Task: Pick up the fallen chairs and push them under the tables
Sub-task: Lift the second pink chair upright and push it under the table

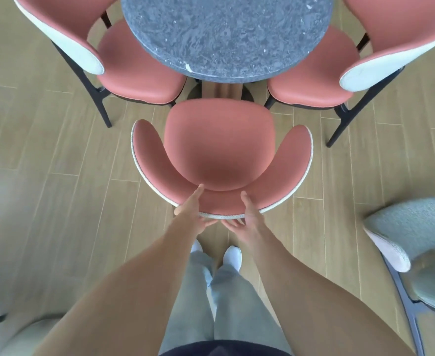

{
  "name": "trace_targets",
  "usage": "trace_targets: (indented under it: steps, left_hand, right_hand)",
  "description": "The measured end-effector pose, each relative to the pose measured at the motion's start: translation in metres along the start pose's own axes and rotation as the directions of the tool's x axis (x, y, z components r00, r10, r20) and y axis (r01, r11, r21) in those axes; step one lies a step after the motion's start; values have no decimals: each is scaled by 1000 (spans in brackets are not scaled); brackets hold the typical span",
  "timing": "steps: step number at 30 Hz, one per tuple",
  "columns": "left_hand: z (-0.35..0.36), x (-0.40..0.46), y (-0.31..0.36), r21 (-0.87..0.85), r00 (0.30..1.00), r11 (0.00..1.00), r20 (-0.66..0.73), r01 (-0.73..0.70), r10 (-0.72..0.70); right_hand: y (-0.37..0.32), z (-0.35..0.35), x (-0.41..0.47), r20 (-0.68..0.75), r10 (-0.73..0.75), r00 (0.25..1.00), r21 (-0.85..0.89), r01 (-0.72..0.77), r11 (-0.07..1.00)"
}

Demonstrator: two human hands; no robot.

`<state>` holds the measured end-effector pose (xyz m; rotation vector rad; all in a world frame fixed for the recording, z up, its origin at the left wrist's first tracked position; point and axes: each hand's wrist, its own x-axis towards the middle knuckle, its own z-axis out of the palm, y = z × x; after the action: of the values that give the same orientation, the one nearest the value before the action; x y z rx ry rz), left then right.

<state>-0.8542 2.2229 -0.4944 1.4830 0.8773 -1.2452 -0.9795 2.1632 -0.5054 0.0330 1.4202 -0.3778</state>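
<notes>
A pink chair (219, 150) with a curved backrest stands upright right in front of me, its seat facing the round grey stone table (226, 34). The seat's front edge is just short of the table's rim. My left hand (192, 209) grips the top of the backrest, thumb on the pink inner side and fingers behind the pale rim. My right hand (248, 214) holds the same rim a little to the right, thumb over the top.
Two more pink chairs, one at the left (134, 70) and one at the right (314, 80), sit tucked partly under the table. A grey-green chair (417, 232) stands at my right and another pale chair (18, 335) at the bottom left. The floor (57, 176) is wood plank.
</notes>
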Motion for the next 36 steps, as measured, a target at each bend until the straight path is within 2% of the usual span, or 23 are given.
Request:
trace_targets:
  steps: [4,7,10,13,16,21,27,36]
  left_hand:
    - [-1,14,-2,-75,999,997,43,-17,21]
    - [-2,17,-2,-145,1000,989,17,-16,18]
    - [-1,23,-7,-242,997,969,42,-59,72]
    - [-9,31,-7,-223,989,970,92,-92,114]
    - [-13,35,-2,-211,993,977,100,-42,65]
    - [-10,40,10,-197,988,980,142,-25,54]
    - [-4,40,14,-193,974,981,223,-1,44]
    - [-15,48,-1,-134,988,991,152,12,9]
  right_hand:
    - [7,4,11,6,-40,999,39,39,998]
    - [9,5,16,-1,-86,996,97,85,992]
    - [10,5,24,-6,-96,995,174,95,980]
    - [12,1,33,-27,-106,994,181,109,977]
    - [13,-1,34,-45,-106,993,191,112,975]
    - [4,2,37,44,-178,983,237,162,958]
    - [-6,3,34,82,-249,965,206,229,951]
    - [10,-10,36,27,-209,978,266,195,944]
